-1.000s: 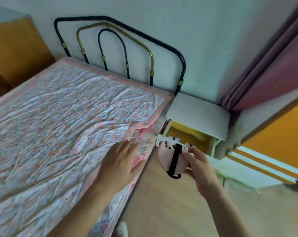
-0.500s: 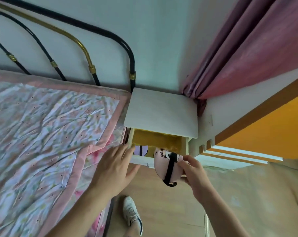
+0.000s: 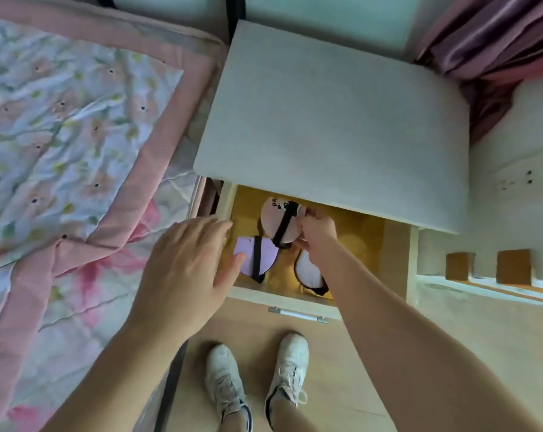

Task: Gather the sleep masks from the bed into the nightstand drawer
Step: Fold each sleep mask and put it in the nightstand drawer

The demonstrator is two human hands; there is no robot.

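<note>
The nightstand drawer (image 3: 395, 257) stands pulled out, its yellow-brown inside showing. My right hand (image 3: 318, 232) reaches into it, pinching a pink sleep mask (image 3: 271, 221) with a black strap, held over the drawer's back part. A lilac sleep mask (image 3: 265, 252) with a black strap lies in the drawer's front left. A white sleep mask (image 3: 307, 271) with a dark edge lies front centre, partly hidden by my right forearm. My left hand (image 3: 189, 269) hovers with fingers spread at the drawer's left edge, holding nothing.
The white nightstand top (image 3: 335, 120) overhangs the drawer's back. A bed with a floral quilt (image 3: 70, 145) sits close on the left. A pink curtain (image 3: 494, 35) hangs at the back right. My two white shoes (image 3: 254, 378) stand on the wooden floor below the drawer handle (image 3: 298, 314).
The view has swung down over the drawer. My right hand has carried the pink mask from in front of the drawer to inside it. My left hand has moved off the bed to the drawer's edge.
</note>
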